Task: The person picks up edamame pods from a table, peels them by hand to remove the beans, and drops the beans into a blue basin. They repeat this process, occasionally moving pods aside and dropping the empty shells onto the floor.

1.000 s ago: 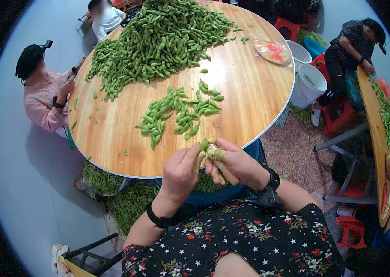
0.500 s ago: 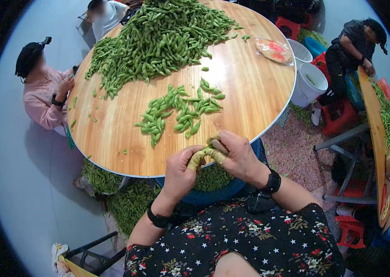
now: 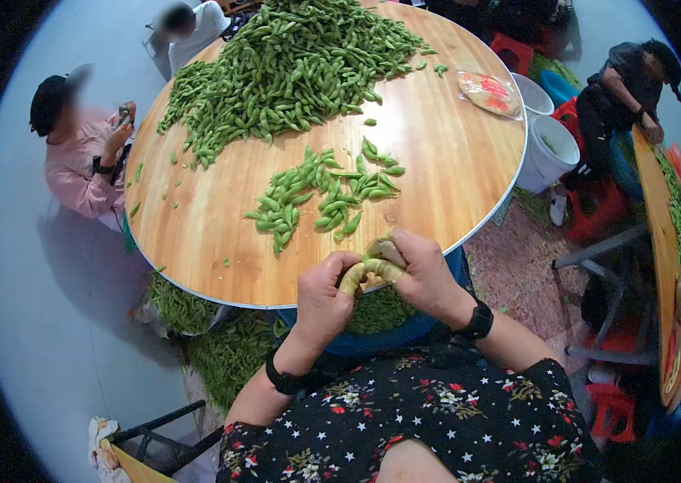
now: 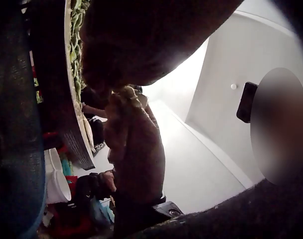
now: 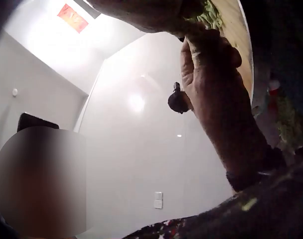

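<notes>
A black floral, white-starred top is worn with two black wristbands

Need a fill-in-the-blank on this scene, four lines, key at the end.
1. The wooden table has a ____ outline.
2. Compared with the far heap of soybean pods, the near pile is ____ in size.
3. The left hand and right hand meet; the tub showing between the forearms is coloured ____.
4. The two buckets right of the table are coloured ____.

Missing words: round; smaller; blue; white.
</notes>
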Demonstrator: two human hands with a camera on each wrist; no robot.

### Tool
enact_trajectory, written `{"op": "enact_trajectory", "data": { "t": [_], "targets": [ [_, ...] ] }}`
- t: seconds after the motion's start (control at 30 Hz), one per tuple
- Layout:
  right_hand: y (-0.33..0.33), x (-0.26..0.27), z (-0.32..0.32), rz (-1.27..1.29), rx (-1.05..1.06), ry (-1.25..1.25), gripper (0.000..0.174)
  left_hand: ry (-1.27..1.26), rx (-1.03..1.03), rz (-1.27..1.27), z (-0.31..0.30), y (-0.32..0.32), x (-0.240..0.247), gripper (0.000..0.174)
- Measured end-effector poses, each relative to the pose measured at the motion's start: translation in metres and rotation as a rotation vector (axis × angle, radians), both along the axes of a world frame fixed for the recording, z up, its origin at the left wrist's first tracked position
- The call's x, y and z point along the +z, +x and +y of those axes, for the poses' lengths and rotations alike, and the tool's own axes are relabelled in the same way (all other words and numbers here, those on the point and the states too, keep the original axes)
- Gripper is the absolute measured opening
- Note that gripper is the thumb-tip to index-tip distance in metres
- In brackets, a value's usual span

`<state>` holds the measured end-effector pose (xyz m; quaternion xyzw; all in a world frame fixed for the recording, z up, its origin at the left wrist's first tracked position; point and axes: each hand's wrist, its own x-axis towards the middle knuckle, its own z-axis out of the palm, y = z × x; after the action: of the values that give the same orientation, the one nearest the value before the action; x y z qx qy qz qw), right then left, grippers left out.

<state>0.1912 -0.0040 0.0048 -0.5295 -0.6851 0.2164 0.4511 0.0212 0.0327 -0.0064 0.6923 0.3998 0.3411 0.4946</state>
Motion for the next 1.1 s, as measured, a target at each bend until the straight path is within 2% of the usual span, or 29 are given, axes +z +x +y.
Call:
{"op": "enact_trajectory", "data": {
  "t": [0.07,0.1,0.17,0.2,0.23,0.3,0.33,0.37,0.43,0.47,0.5,0.53,0.57,0.6,0.63,0.67,0.73,0.77,0.83,0.9,0.97,1.0,1.03,1.07,1.1],
  "targets": [
    [0.003,-0.001,0.001,0.234,0.063,-0.245,0.012,0.112,-0.044,0.004,0.000,-0.003,0.003,0.006],
    [0.003,0.000,0.001,0.235,0.071,-0.244,0.012,0.115,-0.036,0.007,-0.001,-0.003,0.002,0.006],
    [0.003,0.009,0.000,0.608,0.117,-0.620,0.012,0.135,-0.073,-0.064,-0.003,-0.004,-0.001,0.003],
    [0.004,0.015,0.000,0.716,0.164,-0.694,0.011,0.022,-0.106,-0.022,-0.002,-0.008,0.003,0.008],
    [0.005,0.013,0.000,0.716,0.169,-0.693,0.011,0.024,-0.103,-0.020,-0.003,-0.015,0.007,0.008],
    [0.008,-0.001,0.000,0.402,0.256,-0.489,0.011,0.325,-0.168,0.266,-0.003,-0.034,0.017,0.014],
    [0.013,-0.017,0.001,0.314,0.380,-0.337,0.010,0.275,-0.292,0.399,-0.003,-0.052,0.023,0.016],
    [0.015,-0.016,-0.002,0.316,0.384,-0.337,0.010,0.224,-0.417,0.529,-0.001,-0.073,0.030,0.019],
    [0.016,-0.006,-0.009,-0.029,0.537,-0.230,0.012,0.205,-0.444,0.836,0.006,-0.101,0.048,0.018],
    [0.015,-0.003,-0.012,-0.135,0.519,-0.274,0.013,0.205,-0.305,0.810,0.009,-0.106,0.051,0.019],
    [0.014,-0.004,-0.013,-0.133,0.525,-0.271,0.013,0.204,-0.184,0.875,0.016,-0.104,0.055,0.022],
    [0.013,-0.005,-0.012,-0.154,0.531,-0.268,0.014,0.377,-0.117,0.888,0.030,-0.103,0.053,0.025],
    [0.013,-0.005,-0.012,-0.177,0.537,-0.266,0.015,0.551,-0.047,0.894,0.047,-0.099,0.047,0.029],
    [0.010,0.000,-0.013,-0.182,0.538,-0.261,0.015,0.597,0.006,0.817,0.064,-0.092,0.044,0.031],
    [0.007,0.009,-0.013,-0.156,0.461,-0.375,0.014,0.644,0.058,0.737,0.081,-0.085,0.040,0.034],
    [0.005,0.014,-0.013,-0.128,0.381,-0.489,0.016,0.651,0.063,0.732,0.099,-0.081,0.033,0.034],
    [0.008,0.009,-0.012,-0.088,0.338,-0.398,0.020,0.788,-0.021,0.675,0.127,-0.080,0.017,0.029],
    [0.010,0.005,-0.012,-0.040,0.295,-0.312,0.025,0.792,-0.021,0.672,0.132,-0.081,0.012,0.029],
    [0.013,-0.004,-0.011,-0.022,0.298,-0.227,0.027,0.578,-0.008,0.674,0.137,-0.081,0.006,0.026],
    [0.014,-0.001,-0.013,0.000,0.301,-0.146,0.030,0.664,0.018,0.665,0.131,-0.081,0.006,0.024],
    [0.009,0.018,-0.013,0.208,0.315,-0.576,0.031,0.750,0.035,0.653,0.111,-0.073,0.018,0.022],
    [0.006,0.018,-0.010,0.214,0.305,-0.581,0.031,0.598,0.038,0.516,0.090,-0.061,0.032,0.019],
    [0.002,0.018,-0.007,0.391,0.337,-0.625,0.032,0.442,0.039,0.379,0.072,-0.052,0.036,0.018],
    [-0.001,0.018,-0.005,0.568,0.367,-0.662,0.033,0.446,-0.014,0.288,0.061,-0.048,0.031,0.023],
    [-0.004,0.016,-0.003,0.571,0.354,-0.664,0.033,0.442,-0.026,0.284,0.049,-0.042,0.030,0.023]
  ]
}}
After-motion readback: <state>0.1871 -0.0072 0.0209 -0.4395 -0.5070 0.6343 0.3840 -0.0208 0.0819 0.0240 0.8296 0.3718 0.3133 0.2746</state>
